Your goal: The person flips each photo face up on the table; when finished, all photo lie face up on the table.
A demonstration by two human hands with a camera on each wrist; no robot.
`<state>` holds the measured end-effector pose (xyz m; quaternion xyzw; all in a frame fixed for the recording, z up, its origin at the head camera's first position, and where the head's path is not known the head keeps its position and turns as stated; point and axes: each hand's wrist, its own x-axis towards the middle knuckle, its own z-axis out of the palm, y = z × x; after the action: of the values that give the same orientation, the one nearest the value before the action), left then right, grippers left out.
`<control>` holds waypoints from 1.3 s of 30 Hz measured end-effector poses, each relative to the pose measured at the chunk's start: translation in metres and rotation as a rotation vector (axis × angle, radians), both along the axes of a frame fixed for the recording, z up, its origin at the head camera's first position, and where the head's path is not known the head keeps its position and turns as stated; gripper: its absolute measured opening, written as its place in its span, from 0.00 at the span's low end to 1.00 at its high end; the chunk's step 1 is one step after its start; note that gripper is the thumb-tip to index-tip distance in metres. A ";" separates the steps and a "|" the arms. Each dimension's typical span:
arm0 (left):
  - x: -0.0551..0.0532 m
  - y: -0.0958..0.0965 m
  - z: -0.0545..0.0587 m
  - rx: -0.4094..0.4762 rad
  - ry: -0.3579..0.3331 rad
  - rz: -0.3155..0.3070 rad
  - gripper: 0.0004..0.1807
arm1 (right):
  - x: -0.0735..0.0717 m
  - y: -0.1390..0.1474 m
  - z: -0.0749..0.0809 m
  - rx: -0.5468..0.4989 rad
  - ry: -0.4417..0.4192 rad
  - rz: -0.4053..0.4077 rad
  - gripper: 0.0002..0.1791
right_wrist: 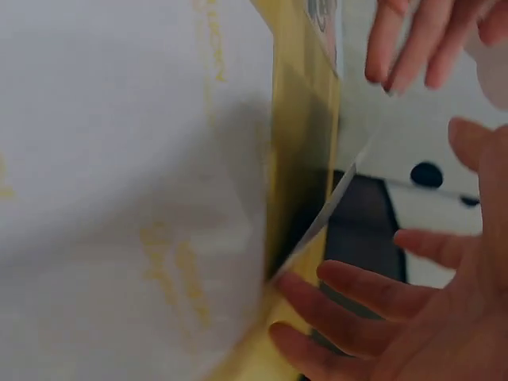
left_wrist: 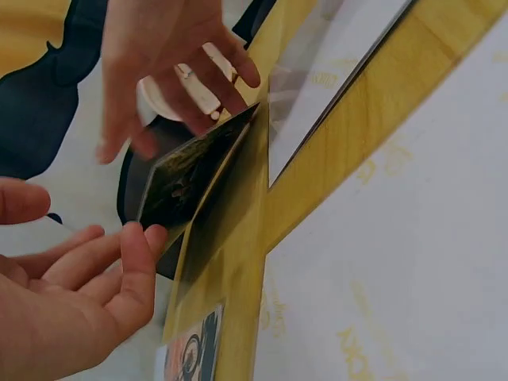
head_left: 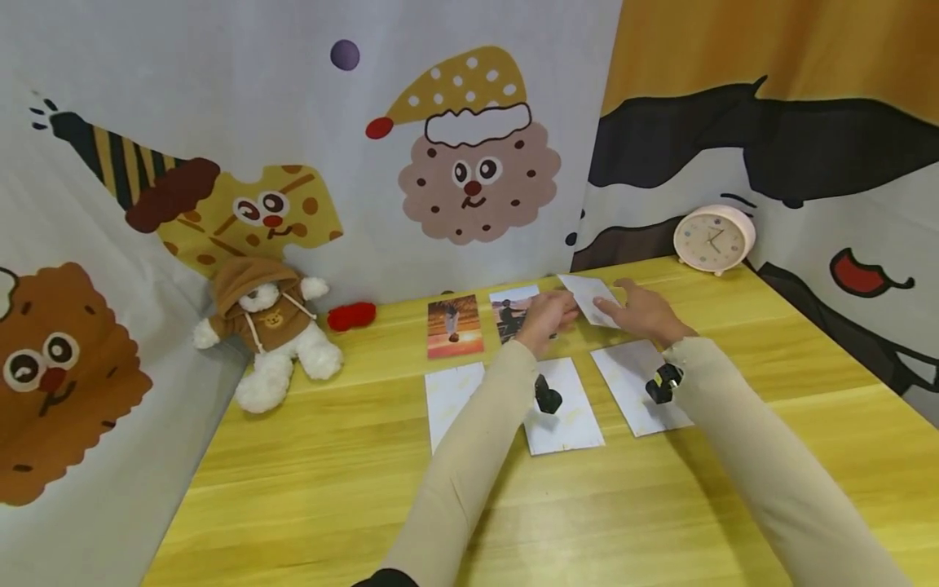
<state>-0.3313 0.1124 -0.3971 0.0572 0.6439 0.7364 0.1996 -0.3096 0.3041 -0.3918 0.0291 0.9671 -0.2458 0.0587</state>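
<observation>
A photo card (head_left: 589,298) stands tilted over the table, white side toward the head view. The left wrist view shows its dark picture side (left_wrist: 186,178). My left hand (head_left: 546,322) pinches the card's corner between fingertips. My right hand (head_left: 641,311) is spread beside the opposite side, a fingertip (right_wrist: 295,292) right at the lower edge. Next to my left hand lies a photo of a figure on a bicycle (head_left: 506,314), partly covered. Three white-backed cards (head_left: 568,424) lie in a row below, partly hidden by my sleeves.
An orange sunset photo (head_left: 455,328) lies left of the bicycle photo. At the back right stands a pink alarm clock (head_left: 714,238). A white plush bear (head_left: 275,334) in a brown hoodie sits on the left, beside a red object (head_left: 351,316). A printed cloth (head_left: 367,187) hangs behind the table.
</observation>
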 end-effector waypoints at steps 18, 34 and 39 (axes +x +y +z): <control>0.001 -0.008 -0.002 0.057 0.068 -0.122 0.22 | 0.001 -0.016 0.006 0.216 0.209 0.382 0.30; -0.002 -0.020 -0.007 -0.046 0.076 -0.106 0.24 | -0.002 -0.003 0.019 -0.009 0.437 0.037 0.33; 0.001 -0.014 -0.011 -0.064 0.068 -0.022 0.26 | 0.004 -0.011 0.014 -0.590 0.264 -0.077 0.35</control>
<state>-0.3302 0.0982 -0.4078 0.0827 0.6729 0.7109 0.1873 -0.3053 0.2935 -0.3774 0.0154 0.8516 -0.5192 -0.0707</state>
